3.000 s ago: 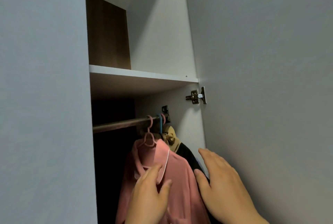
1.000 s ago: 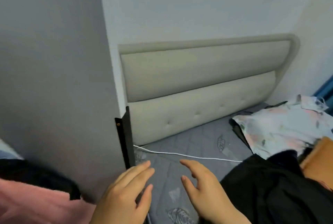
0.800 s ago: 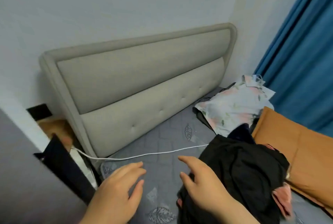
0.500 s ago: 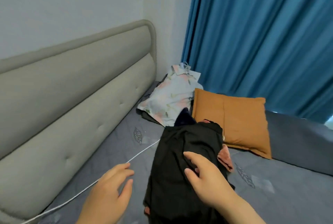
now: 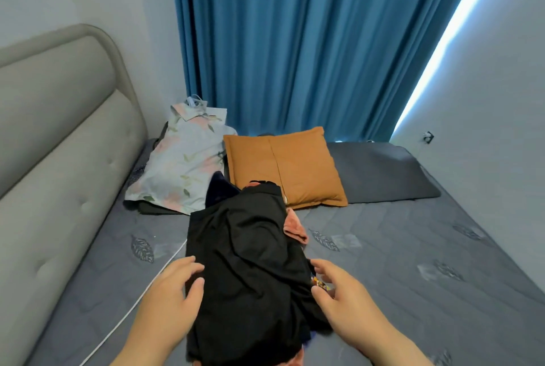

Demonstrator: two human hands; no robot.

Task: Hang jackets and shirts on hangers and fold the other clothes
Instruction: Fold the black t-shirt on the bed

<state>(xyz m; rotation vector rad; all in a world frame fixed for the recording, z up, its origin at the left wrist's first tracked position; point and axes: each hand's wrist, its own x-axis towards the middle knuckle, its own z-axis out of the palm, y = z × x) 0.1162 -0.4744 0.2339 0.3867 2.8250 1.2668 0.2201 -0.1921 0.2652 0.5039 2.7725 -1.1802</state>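
A heap of clothes topped by a black garment (image 5: 247,271) lies on the grey bed (image 5: 398,262) in front of me. A pink piece (image 5: 293,228) and a navy piece (image 5: 219,191) stick out from under it. My left hand (image 5: 174,295) touches the heap's left edge with fingers spread. My right hand (image 5: 339,292) is at its right edge, fingers loosely bent, holding nothing. A floral shirt (image 5: 184,162) lies farther back on the bed, with a pale hanger hook (image 5: 193,100) at its collar.
An orange pillow (image 5: 283,166) and a dark grey pillow (image 5: 380,171) lie behind the heap. A padded headboard (image 5: 56,153) runs along the left. A white cable (image 5: 129,309) crosses the mattress. Blue curtains (image 5: 295,41) hang at the back.
My view has swung from the wardrobe with the hung pink shirt round to the bed. My right hand moved off the top of the black garment to its right edge; both hands now flank the heap.
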